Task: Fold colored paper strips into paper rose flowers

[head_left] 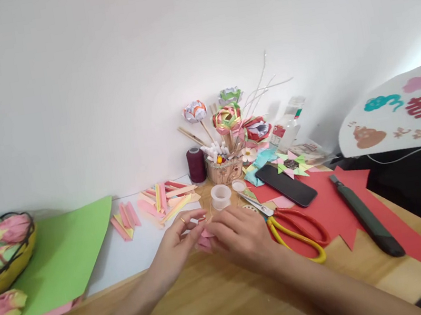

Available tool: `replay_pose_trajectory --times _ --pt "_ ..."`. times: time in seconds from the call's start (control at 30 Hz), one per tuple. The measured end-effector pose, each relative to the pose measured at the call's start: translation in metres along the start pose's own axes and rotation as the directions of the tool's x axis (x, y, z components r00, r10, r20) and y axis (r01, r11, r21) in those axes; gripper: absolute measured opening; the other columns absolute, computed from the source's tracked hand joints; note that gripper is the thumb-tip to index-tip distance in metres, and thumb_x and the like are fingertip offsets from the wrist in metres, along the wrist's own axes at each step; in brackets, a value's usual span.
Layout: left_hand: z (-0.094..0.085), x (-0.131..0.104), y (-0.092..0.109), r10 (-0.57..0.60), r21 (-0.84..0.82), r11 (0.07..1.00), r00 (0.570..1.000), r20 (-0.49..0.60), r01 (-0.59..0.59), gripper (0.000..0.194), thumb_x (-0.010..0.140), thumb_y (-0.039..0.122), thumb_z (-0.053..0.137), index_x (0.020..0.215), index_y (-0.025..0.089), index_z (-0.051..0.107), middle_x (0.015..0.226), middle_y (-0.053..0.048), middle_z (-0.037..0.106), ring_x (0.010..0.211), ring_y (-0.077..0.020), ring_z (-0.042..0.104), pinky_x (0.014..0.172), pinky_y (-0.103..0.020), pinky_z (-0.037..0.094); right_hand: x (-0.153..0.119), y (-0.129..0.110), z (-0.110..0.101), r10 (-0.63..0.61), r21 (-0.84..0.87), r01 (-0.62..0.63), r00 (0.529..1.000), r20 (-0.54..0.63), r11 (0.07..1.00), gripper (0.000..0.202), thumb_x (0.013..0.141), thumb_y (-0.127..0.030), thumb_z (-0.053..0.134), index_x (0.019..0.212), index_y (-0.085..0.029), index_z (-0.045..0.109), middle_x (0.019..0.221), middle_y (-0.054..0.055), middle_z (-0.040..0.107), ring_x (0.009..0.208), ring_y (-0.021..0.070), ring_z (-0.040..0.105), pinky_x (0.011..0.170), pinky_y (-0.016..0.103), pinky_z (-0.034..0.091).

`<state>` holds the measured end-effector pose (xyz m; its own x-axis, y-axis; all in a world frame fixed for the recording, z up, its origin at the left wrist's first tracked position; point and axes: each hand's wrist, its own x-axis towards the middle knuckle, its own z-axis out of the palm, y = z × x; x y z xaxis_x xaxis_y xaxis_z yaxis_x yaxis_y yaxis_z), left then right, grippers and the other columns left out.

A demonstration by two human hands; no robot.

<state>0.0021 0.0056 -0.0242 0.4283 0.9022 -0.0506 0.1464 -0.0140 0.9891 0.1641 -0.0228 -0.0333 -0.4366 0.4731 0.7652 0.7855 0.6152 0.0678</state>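
Left hand [179,239] and right hand [242,231] closed on a small pink paper [204,243].
On my head feed I find the pink paper between the two hands, over the wooden table [202,308]; the left thumb and fingers pinch it from one side, the right fingers curl over the other (which right fingertips bear on it, I cannot tell). I record folded paper strips [168,196] beyond the left hand on a white sheet [126,256]. Scissors [269,212] lie just beside the right hand, partly on red paper [329,213], with a black phone [287,185] behind them.
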Motion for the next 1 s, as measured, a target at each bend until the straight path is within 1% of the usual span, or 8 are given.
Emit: replay_pose_trajectory --times 0.03,0.13,0.27,0.4,0.5,0.67,0.8,1.0 --pt "0.0 0.0 0.0 0.013 0.016 1.0 0.999 0.038 -0.014 0.027 0.077 0.038 0.053 0.094 0.019 0.06 0.102 -0.005 0.06 0.096 -0.0177 0.054 0.081 -0.027 0.044 0.0 0.0 -0.001 -0.022 -0.019 0.022 1.0 0.005 1.0 0.009 0.08 -0.017 0.054 0.071 -0.017 0.057 0.067 0.0 0.064 0.061 0.0123 0.053 0.052 0.026 0.035" --pt "-0.001 0.0 -0.001 -0.014 -0.006 1.0 0.997 0.078 0.014 0.025 0.078 0.04 0.051 0.086 0.018 0.06 0.089 -0.003 0.062 0.087 -0.016 0.055 0.08 -0.027 0.043 0.0 -0.001 -0.003 -0.068 -0.033 0.069 0.997 0.024 0.997 0.01 0.082 -0.015 0.051 0.076 -0.015 0.059 0.072 0.0 0.066 0.065 0.0121 0.055 0.054 0.026 0.035" --pt "0.0 0.0 -0.003 -0.048 -0.068 0.996 0.998 0.051 0.052 0.024 0.076 0.041 0.053 0.083 0.018 0.055 0.077 0.0 0.057 0.074 -0.0128 0.052 0.07 -0.024 0.042 0.001 -0.004 -0.003 -0.102 -0.005 0.103 0.993 0.067 0.995 0.014 0.086 -0.015 0.048 0.08 -0.012 0.061 0.075 0.003 0.066 0.071 0.0134 0.056 0.061 0.025 0.04" --pt "0.001 0.001 -0.007 -0.111 -0.144 0.983 0.994 0.021 0.112 0.027 0.074 0.044 0.054 0.076 0.018 0.049 0.063 0.005 0.047 0.059 -0.0089 0.045 0.059 -0.021 0.038 0.002 -0.006 -0.006 -0.108 0.0 0.109 0.988 0.108 0.994 0.019 0.087 -0.011 0.044 0.08 -0.01 0.062 0.071 0.004 0.064 0.067 0.013 0.055 0.058 0.024 0.041" --pt "0.001 0.002 -0.013 -0.145 -0.177 0.973 0.988 0.045 0.151 0.029 0.075 0.046 0.053 0.076 0.017 0.047 0.061 0.005 0.046 0.057 -0.0083 0.044 0.058 -0.021 0.037 0.003 -0.007 -0.008 -0.124 -0.013 0.127 0.981 0.147 0.992 0.02 0.087 -0.011 0.043 0.081 -0.01 0.062 0.068 0.004 0.063 0.064 0.0132 0.054 0.057 0.024 0.041" --pt "0.0 0.003 -0.019 -0.133 -0.123 0.983 0.991 0.017 0.134 0.029 0.077 0.046 0.05 0.075 0.017 0.046 0.062 0.005 0.046 0.058 -0.0082 0.042 0.059 -0.021 0.036 0.003 -0.008 -0.008 -0.132 -0.029 0.141 0.969 0.209 0.99 0.02 0.086 -0.012 0.044 0.076 -0.011 0.062 0.066 0.003 0.061 0.061 0.0137 0.053 0.056 0.025 0.04" --pt "0.002 0.005 -0.018 -0.107 -0.12 0.988 0.993 -0.052 0.1 0.029 0.074 0.044 0.053 0.07 0.017 0.046 0.059 0.006 0.043 0.056 -0.0079 0.04 0.056 -0.02 0.035 0.003 -0.007 -0.011 -0.156 0.009 0.157 0.97 0.188 0.988 0.023 0.087 -0.011 0.041 0.08 -0.01 0.062 0.067 0.004 0.063 0.061 0.0143 0.054 0.055 0.025 0.04" --pt "0.007 0.004 -0.007 -0.09 -0.261 0.964 0.987 -0.134 0.053 0.025 0.069 0.038 0.057 0.066 0.016 0.046 0.059 0.005 0.045 0.055 -0.0073 0.043 0.056 -0.02 0.038 0.007 -0.005 -0.016 -0.205 0.018 0.204 0.976 0.07 0.979 0.03 0.091 -0.009 0.032 0.085 -0.008 0.062 0.072 0.008 0.067 0.07 0.0175 0.06 0.059 0.028 0.043"
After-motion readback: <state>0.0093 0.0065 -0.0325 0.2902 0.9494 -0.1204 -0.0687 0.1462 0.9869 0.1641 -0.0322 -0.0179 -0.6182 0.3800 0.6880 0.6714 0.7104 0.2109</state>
